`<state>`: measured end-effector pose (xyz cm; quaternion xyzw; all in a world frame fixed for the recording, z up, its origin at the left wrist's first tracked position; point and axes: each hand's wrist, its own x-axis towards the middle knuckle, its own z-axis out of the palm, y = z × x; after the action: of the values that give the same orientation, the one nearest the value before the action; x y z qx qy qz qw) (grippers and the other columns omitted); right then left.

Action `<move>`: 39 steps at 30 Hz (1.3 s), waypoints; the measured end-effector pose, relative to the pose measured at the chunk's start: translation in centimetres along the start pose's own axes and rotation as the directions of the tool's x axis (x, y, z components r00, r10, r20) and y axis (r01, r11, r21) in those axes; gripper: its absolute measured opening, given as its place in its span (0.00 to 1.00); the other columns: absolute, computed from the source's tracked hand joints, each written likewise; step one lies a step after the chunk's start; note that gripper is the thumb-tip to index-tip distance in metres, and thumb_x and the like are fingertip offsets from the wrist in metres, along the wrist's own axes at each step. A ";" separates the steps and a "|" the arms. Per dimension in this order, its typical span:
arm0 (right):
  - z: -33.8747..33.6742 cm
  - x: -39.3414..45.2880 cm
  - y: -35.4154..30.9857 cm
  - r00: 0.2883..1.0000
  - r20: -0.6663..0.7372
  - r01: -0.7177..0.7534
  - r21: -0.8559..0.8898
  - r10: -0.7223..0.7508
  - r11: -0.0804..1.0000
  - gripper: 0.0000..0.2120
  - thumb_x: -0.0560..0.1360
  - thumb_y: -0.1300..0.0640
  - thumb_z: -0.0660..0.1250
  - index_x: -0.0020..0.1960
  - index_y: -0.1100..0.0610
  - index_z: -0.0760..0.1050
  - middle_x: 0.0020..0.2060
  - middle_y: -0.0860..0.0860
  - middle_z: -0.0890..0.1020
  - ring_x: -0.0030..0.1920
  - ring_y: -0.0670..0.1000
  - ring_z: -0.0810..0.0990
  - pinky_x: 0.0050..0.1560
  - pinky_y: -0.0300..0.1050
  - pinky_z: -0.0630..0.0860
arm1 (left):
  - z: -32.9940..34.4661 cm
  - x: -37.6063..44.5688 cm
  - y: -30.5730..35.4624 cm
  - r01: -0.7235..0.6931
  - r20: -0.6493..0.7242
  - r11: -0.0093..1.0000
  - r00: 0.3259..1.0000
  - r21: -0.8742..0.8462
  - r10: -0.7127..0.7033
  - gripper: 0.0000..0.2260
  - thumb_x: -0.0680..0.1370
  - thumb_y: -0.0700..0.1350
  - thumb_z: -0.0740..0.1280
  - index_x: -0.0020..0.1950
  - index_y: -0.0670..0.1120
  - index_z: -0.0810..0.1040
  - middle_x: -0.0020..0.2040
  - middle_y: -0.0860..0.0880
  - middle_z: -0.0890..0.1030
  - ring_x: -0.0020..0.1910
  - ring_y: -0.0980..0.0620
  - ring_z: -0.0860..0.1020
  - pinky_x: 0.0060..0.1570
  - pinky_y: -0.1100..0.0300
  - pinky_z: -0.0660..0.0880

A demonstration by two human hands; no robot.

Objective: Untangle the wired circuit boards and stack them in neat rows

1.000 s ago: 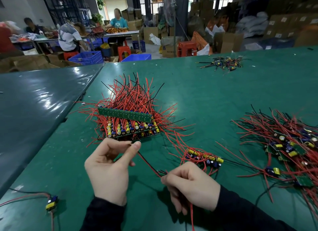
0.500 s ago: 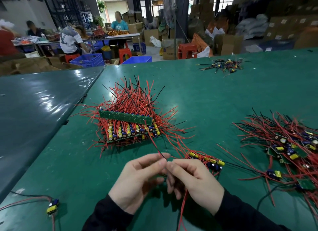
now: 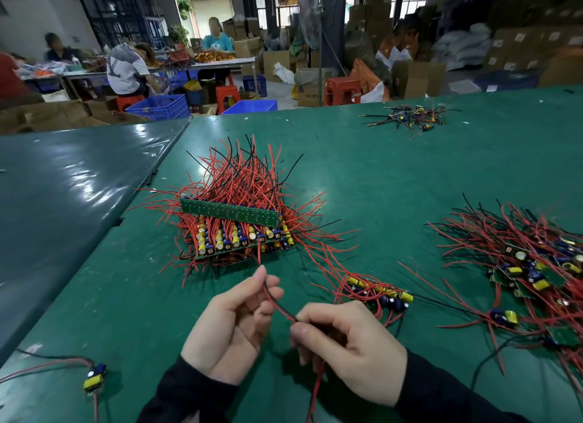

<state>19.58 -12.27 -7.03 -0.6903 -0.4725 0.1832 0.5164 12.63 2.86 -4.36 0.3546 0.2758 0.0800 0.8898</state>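
Red wire (image 3: pixel 277 306) spans the gap between both hands, long axis running diagonally from up-left, at the left fingertips, down-right into the right fist. Left hand (image 3: pixel 232 325) is palm-up, fingers loosely curled, thumb and forefinger pinching the wire's upper end. Right hand (image 3: pixel 347 347) is curled tight round the lower part; a red tail hangs out below it toward the body. What board the wire belongs to is hidden in the right fist, cannot tell.

Stacked boards (image 3: pixel 236 230) sit straight ahead of the left fingertips, near, their long row lying left-right across the view; left hand is the nearer one for placing. Short row of boards (image 3: pixel 378 291) lies just beyond the right knuckles, up-right. Tangled pile (image 3: pixel 530 265) is well off to the right of the right hand. Lone board (image 3: pixel 94 377) lies far left of the left wrist. All on green table (image 3: pixel 394 176).

Likely step: straightening the lead before adding to the stack.
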 end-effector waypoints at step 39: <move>-0.7 0.0 -1.6 0.933 0.322 -0.288 0.409 0.159 0.866 0.07 0.75 0.66 0.68 0.41 0.56 0.78 0.30 0.47 0.82 0.28 0.41 0.78 0.32 0.32 0.74 | -1.7 0.8 2.2 -0.312 -0.215 0.898 0.943 -0.312 0.253 0.09 0.79 0.44 0.62 0.40 0.43 0.75 0.30 0.51 0.73 0.16 0.61 0.65 0.18 0.75 0.63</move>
<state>19.39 -12.59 -5.32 -0.5699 -0.4009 0.4413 0.5654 12.45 5.77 -4.19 0.2231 0.2777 0.2849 0.8899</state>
